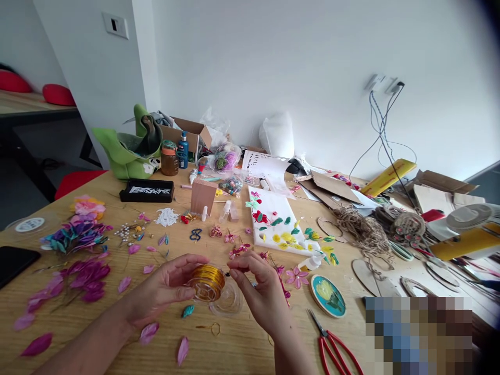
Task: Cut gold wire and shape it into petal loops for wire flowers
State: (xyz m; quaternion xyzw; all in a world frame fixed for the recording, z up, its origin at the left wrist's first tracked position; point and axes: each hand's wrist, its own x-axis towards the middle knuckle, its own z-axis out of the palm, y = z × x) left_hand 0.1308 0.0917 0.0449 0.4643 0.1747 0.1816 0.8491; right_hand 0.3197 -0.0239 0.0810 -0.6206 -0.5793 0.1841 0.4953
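Over at the lower right, a patch of blocky squares (417,333) blots out whatever is there. The phone (15,265) is cut off at the left edge, and the pliers (336,344) lose their red handle ends at the bottom. The far side of the spool (208,283) sits behind the left hand (174,281), and a clear disc (230,299) on the table (156,346) is partly covered by the spool.

The spool, wound with gold wire, is held up in the left hand, its thumb along the near rim and its fingers curled over the back and top. Just beside it, the right hand (253,284) has thumb and forefinger pressed together at the tips; a small dark speck shows there, perhaps part of what they pinch, but it is too small to tell.

Below the hands, bare wood shows around a teal piece (188,311), a gold ring (215,328) and a few loose petals (182,350). To the right, the hoop (328,296) and the pliers stand apart from the right wrist. Beyond the knuckles it gets tighter: pink flowers (297,277) lie close by, with the white board (273,224) behind them.
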